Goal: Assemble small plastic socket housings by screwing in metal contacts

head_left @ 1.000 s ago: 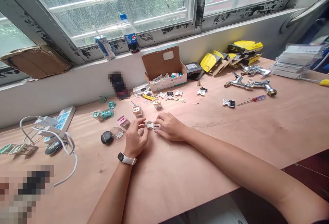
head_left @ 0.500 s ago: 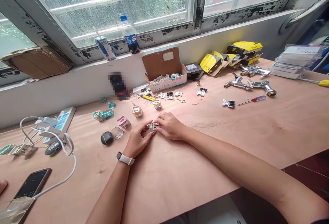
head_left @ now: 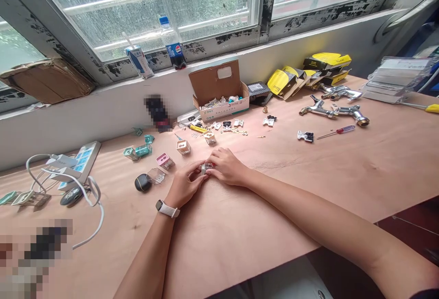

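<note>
My left hand (head_left: 187, 181) and my right hand (head_left: 227, 167) meet near the middle of the table. Between their fingertips is a small, clear and pale pencil sharpener (head_left: 206, 168), held low over the wood. Fingers from both sides cover much of it. My left thumb and fingers close on its left side, while my right hand grips the right side from above. Nearest to them stand a pink two-hole pencil sharpener (head_left: 165, 161), a cream one (head_left: 183, 147) and another cream one (head_left: 209, 137). A clear plastic shell (head_left: 157, 176) lies by a round black object (head_left: 142, 183).
Behind the sharpeners is an open carton (head_left: 224, 109) of small parts. Chrome taps (head_left: 318, 109), a screwdriver (head_left: 336, 131) and a black-and-white buckle (head_left: 305, 136) lie to the right. Teal sharpener parts (head_left: 143, 149), a power strip (head_left: 82, 164) and a white cable (head_left: 98, 216) are on the left.
The pencil sharpener has turned slightly between my fingers, with its pale side showing more. Both hands stay in nearly the same place. The view has shifted a little.
</note>
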Demonstrator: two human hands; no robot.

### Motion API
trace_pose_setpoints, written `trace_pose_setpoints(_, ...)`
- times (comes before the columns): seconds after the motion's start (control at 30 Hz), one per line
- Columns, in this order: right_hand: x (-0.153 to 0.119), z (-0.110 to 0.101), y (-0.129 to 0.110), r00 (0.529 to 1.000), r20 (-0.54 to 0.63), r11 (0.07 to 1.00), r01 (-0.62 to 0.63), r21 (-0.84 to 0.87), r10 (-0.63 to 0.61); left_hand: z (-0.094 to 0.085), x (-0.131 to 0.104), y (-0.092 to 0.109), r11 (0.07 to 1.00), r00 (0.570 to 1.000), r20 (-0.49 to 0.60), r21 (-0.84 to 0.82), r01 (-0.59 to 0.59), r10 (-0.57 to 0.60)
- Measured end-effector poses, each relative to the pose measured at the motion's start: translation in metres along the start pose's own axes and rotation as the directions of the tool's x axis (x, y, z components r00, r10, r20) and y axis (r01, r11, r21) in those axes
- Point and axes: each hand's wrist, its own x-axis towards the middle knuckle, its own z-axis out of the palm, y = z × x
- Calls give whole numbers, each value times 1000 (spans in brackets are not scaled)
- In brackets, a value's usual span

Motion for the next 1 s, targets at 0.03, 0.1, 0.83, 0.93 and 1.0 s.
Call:
trace_pose_setpoints(0.03,0,0,1,1000,3,1000,-6,20,6,0,0,0,1000,1000,2,8,0,0)
trace_pose_setpoints(0.1,1,-1,2,1000,7,998,-19,57,19,0,0,0,1000,1000,0,25,-6,6)
trace_pose_setpoints(0.83,-5,-3,-3,994,-95,999,49,21,-46,2,-1,0,995,995,-95,-87,-49,41)
trace_pose_setpoints(0.93,-4,-3,-4,965,-253,973,-15,230,75,2,0,3,994,970,-239,-85,-69,47)
trace_pose_setpoints(1.0,-4,-3,-5,946,-265,925,-76,373,185,4,0,6,993,943,-326,-76,-94,64)
